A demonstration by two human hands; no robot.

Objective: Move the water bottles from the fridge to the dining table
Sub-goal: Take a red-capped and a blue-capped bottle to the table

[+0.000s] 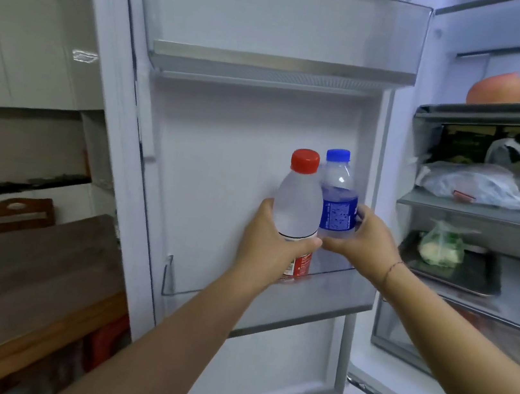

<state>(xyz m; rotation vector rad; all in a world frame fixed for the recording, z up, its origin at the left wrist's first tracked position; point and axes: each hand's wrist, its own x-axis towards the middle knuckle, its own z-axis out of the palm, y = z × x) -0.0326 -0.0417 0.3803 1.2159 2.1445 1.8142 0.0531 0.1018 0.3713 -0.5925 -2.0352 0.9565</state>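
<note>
Two water bottles stand side by side at the right end of the lower shelf point(332, 292) in the open fridge door. The red-capped bottle point(298, 202) has a red label low down, and my left hand point(273, 242) is wrapped around its lower body. Right of it, the smaller blue-capped bottle point(338, 205) carries a blue label, and my right hand point(367, 239) grips it from the right side. Both bottles look raised a little above the shelf floor. The wooden dining table point(22, 262) lies to the lower left.
An upper door shelf point(271, 63) juts out above the bottles. The fridge interior at right holds an orange fruit point(501, 87), plastic bags point(480, 182) and a dark tray point(456, 273) with greens. A wooden chair point(13, 214) stands behind the table.
</note>
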